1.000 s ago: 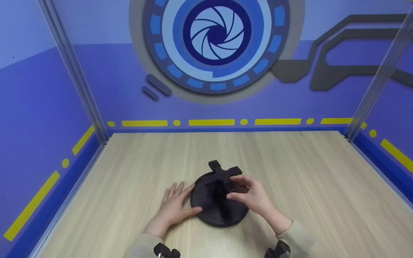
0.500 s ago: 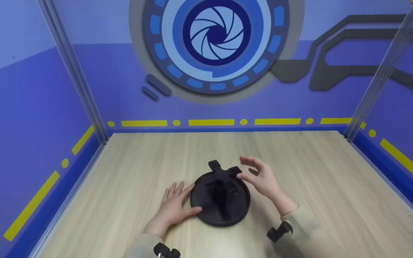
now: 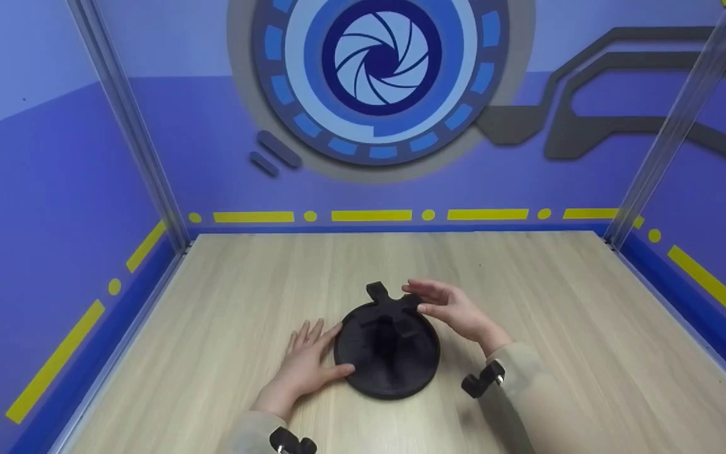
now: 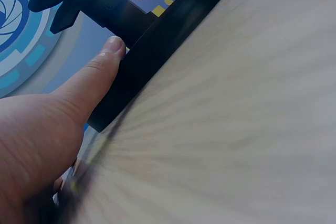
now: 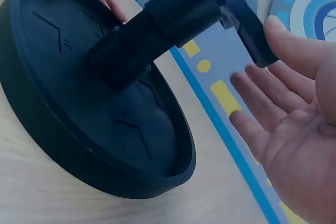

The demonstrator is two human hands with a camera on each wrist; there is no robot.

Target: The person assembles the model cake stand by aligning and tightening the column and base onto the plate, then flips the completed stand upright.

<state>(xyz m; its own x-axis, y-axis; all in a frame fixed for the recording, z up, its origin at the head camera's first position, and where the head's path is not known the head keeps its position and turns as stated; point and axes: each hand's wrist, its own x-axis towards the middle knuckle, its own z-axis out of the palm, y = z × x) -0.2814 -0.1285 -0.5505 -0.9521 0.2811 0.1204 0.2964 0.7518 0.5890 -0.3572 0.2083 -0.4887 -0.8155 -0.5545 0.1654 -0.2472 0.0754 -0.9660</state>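
Since half a second ago, the right hand (image 3: 457, 312) has swung leftward to the right prong of the black cross-shaped top (image 3: 391, 307), its thumb and straight fingers loosely flanking that prong without clenching, which suggests the work centres on the top. The round black base (image 3: 360, 373) beneath lies at the lower middle of the frame, steadied, it seems, by the left hand (image 3: 305, 369), spread at its left edge and not gripping.
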